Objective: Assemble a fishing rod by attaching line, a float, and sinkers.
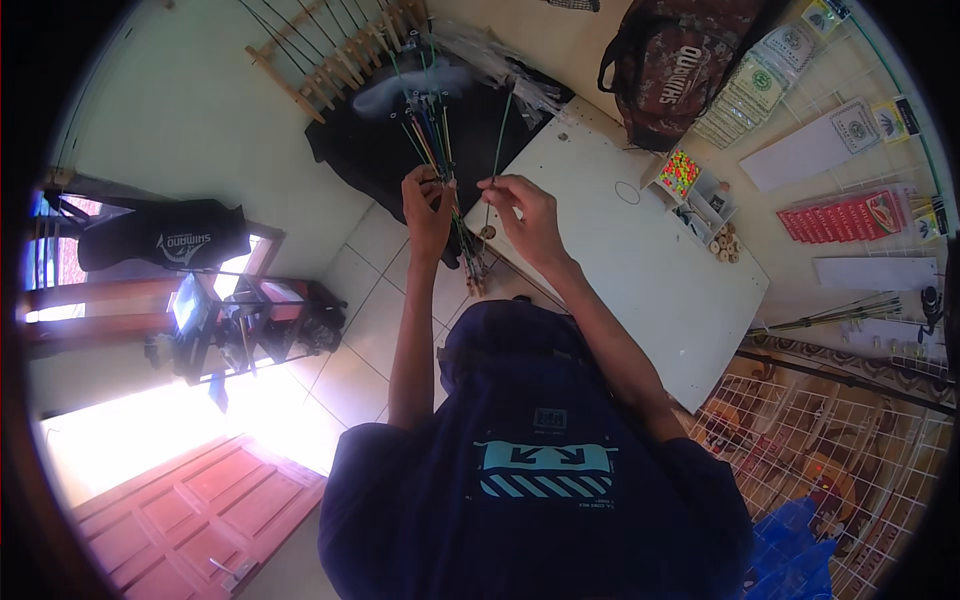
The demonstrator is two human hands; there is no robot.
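My left hand (428, 212) is closed at a bundle of thin fishing rods (436, 140) in several colours. The bundle runs from the dark cloth down past my wrist, and its lower ends (472, 275) show over the tiled floor. Just to the right, my right hand (524, 212) pinches a single thin dark green rod (501, 140) between thumb and fingers. This rod stands apart from the bundle and points away from me. A small round brownish piece (488, 232) shows at its near end. Exactly how my left fingers grip is partly hidden.
A white table (620, 265) fills the right, carrying a divided box (708, 200) of bright beads and several round tan pieces (726, 243). Black cloth (350, 135) lies ahead under a wooden rod rack (335, 75). A camouflage bag (665, 75) sits at the back; a reddish door (200, 510) is lower left.
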